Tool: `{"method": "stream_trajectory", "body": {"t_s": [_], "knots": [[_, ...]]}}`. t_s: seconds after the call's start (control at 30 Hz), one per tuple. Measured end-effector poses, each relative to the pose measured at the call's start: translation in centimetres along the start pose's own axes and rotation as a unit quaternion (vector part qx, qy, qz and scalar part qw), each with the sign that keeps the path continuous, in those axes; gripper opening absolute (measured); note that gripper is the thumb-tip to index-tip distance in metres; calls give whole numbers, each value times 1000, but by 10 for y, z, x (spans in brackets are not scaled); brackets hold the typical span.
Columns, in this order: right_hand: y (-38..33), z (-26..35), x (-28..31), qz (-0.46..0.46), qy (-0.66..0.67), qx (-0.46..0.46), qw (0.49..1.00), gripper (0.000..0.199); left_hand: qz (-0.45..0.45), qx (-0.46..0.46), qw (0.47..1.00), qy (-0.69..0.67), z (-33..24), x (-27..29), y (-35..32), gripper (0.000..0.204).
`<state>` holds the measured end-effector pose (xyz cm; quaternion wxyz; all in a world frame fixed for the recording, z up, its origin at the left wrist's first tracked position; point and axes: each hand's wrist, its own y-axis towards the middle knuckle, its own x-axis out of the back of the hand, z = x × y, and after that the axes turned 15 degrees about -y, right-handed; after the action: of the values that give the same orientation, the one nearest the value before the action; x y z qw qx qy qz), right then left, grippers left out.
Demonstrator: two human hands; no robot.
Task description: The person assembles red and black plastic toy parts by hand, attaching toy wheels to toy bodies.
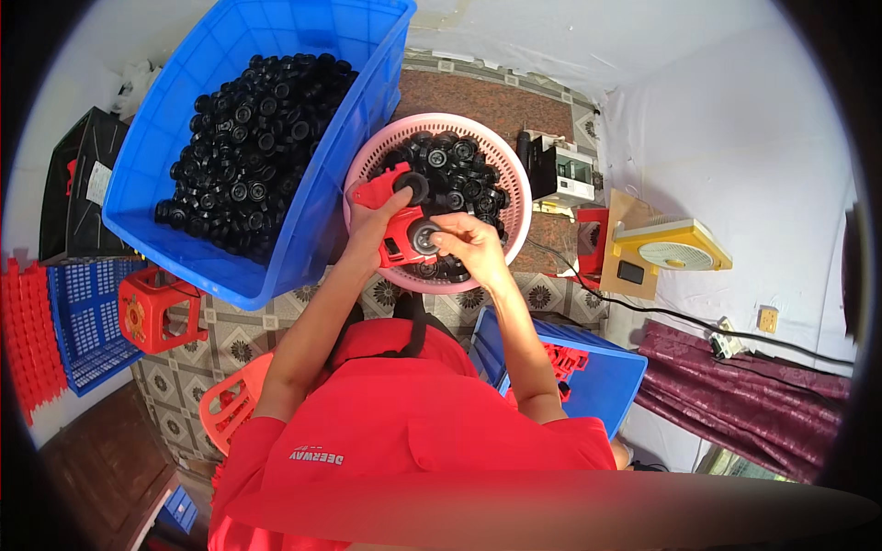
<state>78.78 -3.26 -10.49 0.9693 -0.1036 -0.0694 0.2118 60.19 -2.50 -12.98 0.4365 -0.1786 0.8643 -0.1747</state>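
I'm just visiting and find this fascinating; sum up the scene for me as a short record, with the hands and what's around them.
Left hand: holding a red toy vehicle body
Right hand: thumb and fingers at a black wheel on its near end
Below the hands: pink basket of black wheels
Left: large blue bin, also holding black wheels
Right: yellow fan

Left hand [369,226] gripping, right hand [475,246] pinching
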Motion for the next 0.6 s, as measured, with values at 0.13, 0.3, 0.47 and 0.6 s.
{"method": "stream_trajectory", "body": {"t_s": [0.13, 0.3, 0.47, 0.6], "knots": [[-5, -8, -7, -31, -97, -19, 995, 23, -9, -3, 998, 65, -2, -7, -9, 90], [-15, -4, -12, -29, -32, -1, 999, 20, 22, 38, 996, 77, -1, 10, 2, 94], [-21, -10, -10, -48, 25, -2, 999, 21, 31, 19, 995, 93, -6, 3, -4, 98], [-20, -11, -16, -84, -82, 14, 993, 20, 42, -1, 989, 140, -6, 2, -8, 96]]}}
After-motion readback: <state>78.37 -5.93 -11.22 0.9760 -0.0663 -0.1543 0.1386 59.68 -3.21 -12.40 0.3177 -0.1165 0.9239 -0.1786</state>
